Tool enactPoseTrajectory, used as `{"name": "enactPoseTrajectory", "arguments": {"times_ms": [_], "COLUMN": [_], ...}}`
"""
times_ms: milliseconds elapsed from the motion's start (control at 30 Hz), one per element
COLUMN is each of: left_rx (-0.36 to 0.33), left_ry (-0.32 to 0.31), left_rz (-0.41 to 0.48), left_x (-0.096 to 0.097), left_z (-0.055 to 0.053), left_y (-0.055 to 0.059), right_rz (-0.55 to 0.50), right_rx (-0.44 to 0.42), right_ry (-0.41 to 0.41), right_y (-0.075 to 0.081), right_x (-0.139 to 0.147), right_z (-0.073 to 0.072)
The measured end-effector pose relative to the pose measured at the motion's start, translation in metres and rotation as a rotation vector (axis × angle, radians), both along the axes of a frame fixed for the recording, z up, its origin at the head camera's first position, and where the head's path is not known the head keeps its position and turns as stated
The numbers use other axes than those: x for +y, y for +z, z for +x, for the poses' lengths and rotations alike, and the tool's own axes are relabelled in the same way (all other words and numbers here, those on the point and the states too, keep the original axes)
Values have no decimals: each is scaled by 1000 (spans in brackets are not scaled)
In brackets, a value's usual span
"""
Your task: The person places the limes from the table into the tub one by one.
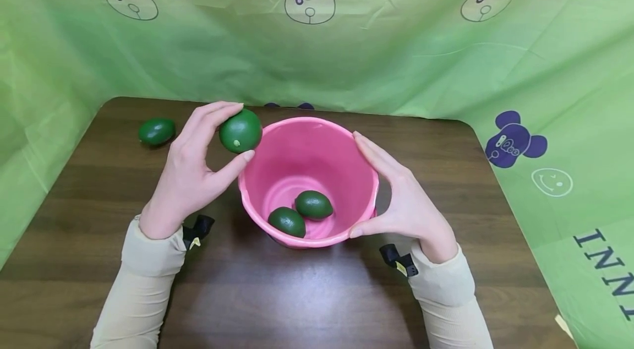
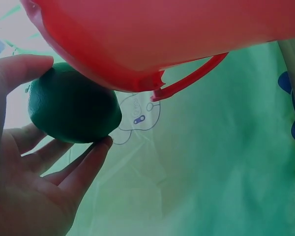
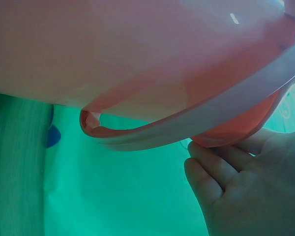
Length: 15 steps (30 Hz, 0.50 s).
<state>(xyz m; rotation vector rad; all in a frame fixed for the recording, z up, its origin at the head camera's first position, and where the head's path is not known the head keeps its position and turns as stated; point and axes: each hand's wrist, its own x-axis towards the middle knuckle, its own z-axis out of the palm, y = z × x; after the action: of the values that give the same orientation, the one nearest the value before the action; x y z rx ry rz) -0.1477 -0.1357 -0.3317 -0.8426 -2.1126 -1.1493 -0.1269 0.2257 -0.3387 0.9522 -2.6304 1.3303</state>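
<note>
In my left hand [image 1: 193, 159] is a dark green lime [image 1: 240, 131], pinched between the thumb and fingertips. The lime is at the left rim of a pink bucket [image 1: 307, 145], and I cannot tell whether the two touch. The left wrist view shows the same lime [image 2: 73, 105] beside the bucket's outer wall [image 2: 162, 39]. My right hand [image 1: 406, 200] holds the bucket's right rim, thumb at the near side and fingers farther back. Inside, at the bottom, lie two limes, one lime [image 1: 313, 205] behind the other lime [image 1: 287, 222].
Another lime [image 1: 157, 132] lies on the brown wooden table [image 1: 297, 310] at the far left. The bucket's handle [image 3: 157, 132] hangs along its outside in the right wrist view. A green printed cloth [image 1: 208, 52] stands behind and beside the table.
</note>
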Motion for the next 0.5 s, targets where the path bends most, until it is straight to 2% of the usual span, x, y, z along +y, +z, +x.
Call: {"name": "enactPoseTrajectory", "arguments": {"times_ms": [367, 500], "left_rx": [17, 3], "left_ry": [-72, -86], "left_rz": [2, -5], "left_x": [6, 6], "left_z": [13, 15], "left_y": [12, 10], "right_rz": [1, 3], "right_rx": [29, 12], "right_ry": [4, -2], "right_y": [1, 0], "right_x": [1, 1], "right_z": [1, 1]}}
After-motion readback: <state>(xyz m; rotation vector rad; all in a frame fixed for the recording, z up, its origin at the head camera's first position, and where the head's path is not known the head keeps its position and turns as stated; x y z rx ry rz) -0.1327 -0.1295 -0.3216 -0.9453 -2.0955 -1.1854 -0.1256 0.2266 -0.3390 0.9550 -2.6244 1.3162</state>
